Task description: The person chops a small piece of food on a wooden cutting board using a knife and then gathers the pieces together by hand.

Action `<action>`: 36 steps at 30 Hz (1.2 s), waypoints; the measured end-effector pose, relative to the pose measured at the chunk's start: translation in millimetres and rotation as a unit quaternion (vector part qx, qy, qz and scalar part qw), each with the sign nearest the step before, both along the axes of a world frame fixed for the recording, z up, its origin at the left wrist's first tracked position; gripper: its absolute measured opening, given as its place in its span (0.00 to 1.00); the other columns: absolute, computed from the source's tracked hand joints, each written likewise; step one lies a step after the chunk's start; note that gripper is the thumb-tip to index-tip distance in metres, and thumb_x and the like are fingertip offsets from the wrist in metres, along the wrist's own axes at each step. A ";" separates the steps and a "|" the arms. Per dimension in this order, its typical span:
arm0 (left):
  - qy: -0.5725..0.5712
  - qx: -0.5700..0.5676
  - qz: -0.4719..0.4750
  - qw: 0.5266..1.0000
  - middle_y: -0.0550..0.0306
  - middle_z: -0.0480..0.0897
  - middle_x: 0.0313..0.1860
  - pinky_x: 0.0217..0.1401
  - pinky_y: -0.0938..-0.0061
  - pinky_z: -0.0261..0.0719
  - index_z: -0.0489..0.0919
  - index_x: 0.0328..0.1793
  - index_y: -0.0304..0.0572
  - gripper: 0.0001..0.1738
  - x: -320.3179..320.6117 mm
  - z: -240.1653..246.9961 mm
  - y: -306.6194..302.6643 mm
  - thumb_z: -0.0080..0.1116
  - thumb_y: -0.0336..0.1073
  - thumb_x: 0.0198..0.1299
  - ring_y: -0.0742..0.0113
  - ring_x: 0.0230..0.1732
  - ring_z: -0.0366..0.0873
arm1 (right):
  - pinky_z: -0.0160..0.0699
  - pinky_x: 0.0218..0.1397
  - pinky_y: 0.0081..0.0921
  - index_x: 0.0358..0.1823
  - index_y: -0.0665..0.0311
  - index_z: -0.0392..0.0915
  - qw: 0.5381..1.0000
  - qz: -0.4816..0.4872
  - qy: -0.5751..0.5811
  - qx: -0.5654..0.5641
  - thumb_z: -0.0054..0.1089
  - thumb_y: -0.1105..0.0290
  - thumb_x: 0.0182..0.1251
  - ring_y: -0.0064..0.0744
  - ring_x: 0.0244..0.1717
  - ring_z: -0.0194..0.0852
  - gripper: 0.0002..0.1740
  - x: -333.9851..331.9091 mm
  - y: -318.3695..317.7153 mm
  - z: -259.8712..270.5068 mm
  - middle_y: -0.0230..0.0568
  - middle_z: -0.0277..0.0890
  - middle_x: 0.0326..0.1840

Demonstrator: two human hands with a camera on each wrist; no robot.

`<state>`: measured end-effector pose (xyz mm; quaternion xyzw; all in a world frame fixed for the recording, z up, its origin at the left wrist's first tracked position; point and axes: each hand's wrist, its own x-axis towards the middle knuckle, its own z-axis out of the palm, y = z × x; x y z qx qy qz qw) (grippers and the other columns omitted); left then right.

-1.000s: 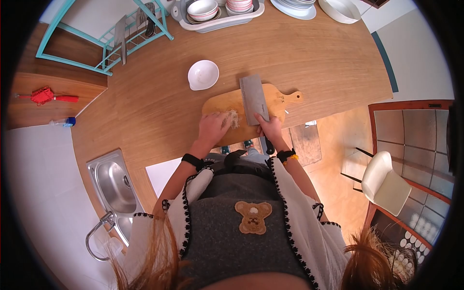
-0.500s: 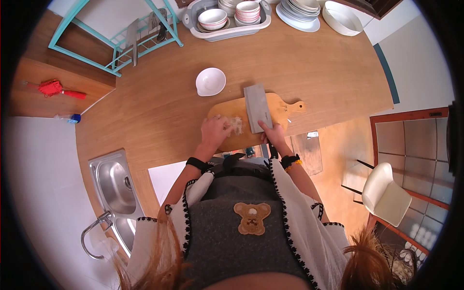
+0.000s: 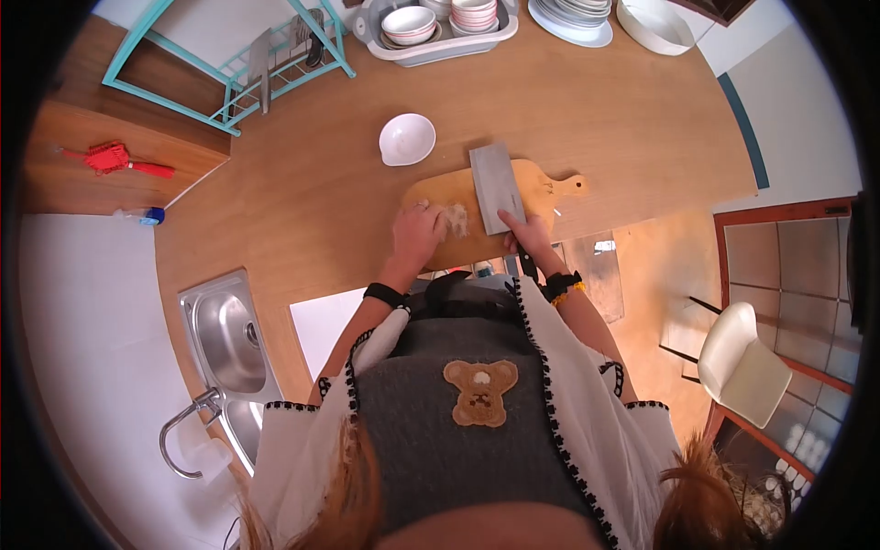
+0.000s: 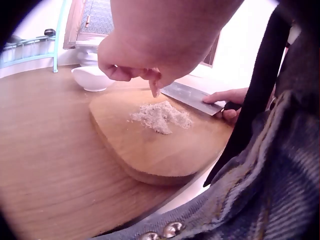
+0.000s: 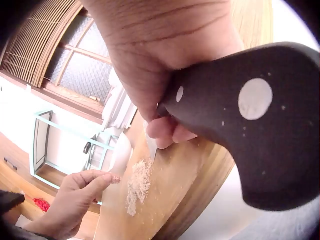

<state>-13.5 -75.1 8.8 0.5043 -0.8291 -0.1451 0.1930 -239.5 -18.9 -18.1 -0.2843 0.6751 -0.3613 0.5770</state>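
A mound of pale, finely chopped crumbs (image 4: 160, 118) lies on the wooden cutting board (image 3: 438, 190). My right hand (image 3: 532, 236) grips a cleaver (image 3: 496, 186), its thumb along the broad blade; the black handle (image 5: 270, 135) fills much of the right wrist view. The blade lies close over the board, right of the crumbs. Just left of the mound hovers my left hand (image 3: 417, 231), fingers curled. In the right wrist view, that hand's thumb and forefinger (image 5: 102, 183) come together, with small crumbs on the tips.
A white bowl (image 3: 407, 139) stands behind the board. At the back are a grey dish basin (image 3: 440, 50) with bowls, stacked plates (image 3: 573, 27) and a turquoise rack (image 3: 234, 110). A sink (image 3: 229, 335) is at left, a chair (image 3: 742, 362) at right.
My left hand has drawn its fingers together and lifted a little beside the crumbs. The right hand keeps hold of the cleaver, which stays right of the mound. The head view has shifted slightly.
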 end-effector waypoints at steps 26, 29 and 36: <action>-0.038 0.060 0.038 0.997 0.55 0.79 0.33 0.45 0.59 0.64 0.79 0.27 0.46 0.18 0.2 0.2 0.2 0.61 0.54 0.49 0.55 0.43 0.73 | 0.67 0.13 0.22 0.37 0.75 0.76 1.000 0.009 -0.014 0.018 0.64 0.54 0.60 0.25 0.09 0.69 0.25 -0.1 0.8 -4.7 0.39 0.73 0.12; -0.107 -0.037 0.022 0.993 0.53 0.78 0.34 0.44 0.60 0.63 0.78 0.31 0.45 0.23 -6.1 -4.5 -1.3 0.61 0.58 0.47 0.55 0.44 0.72 | 0.68 0.13 0.21 0.37 0.74 0.76 1.000 0.003 0.014 0.025 0.64 0.54 0.60 0.25 0.09 0.69 0.24 3.5 1.6 -4.7 0.39 0.72 0.12; -0.159 -0.050 -0.045 0.985 0.52 0.77 0.36 0.46 0.63 0.62 0.77 0.34 0.45 0.18 -8.5 -27.0 -8.0 0.57 0.53 0.54 0.57 0.44 0.70 | 0.69 0.14 0.22 0.37 0.74 0.76 0.999 -0.007 0.041 0.003 0.63 0.54 0.61 0.25 0.10 0.70 0.24 8.5 5.8 -0.7 0.38 0.73 0.12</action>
